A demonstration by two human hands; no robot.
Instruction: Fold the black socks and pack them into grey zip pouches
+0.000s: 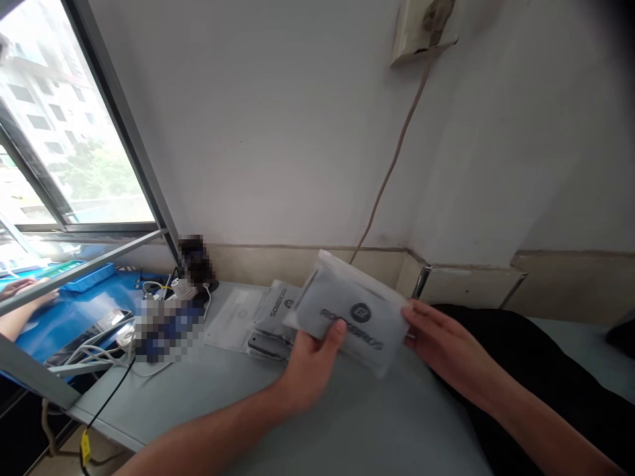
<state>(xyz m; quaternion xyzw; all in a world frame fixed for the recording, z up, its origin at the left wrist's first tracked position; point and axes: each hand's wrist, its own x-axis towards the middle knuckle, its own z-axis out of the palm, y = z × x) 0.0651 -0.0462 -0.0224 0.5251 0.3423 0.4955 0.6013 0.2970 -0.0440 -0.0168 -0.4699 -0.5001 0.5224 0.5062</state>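
A frosted grey plastic pouch (350,307) with a dark round logo and lettering is held above the grey table (347,423). My left hand (312,363) grips its near edge, thumb on top. My right hand (446,344) pinches its right edge with the fingertips. Just left of the pouch lies a small pile of similar printed pouches (275,320) and a flat clear bag (233,317).
A black cloth (520,357) covers the table's right side. At the left are white cables (99,350), a plug and a blurred patch. Beyond a metal bar, another person's hand (22,297) rests on a blue surface. A wall cable (391,165) hangs from a socket box.
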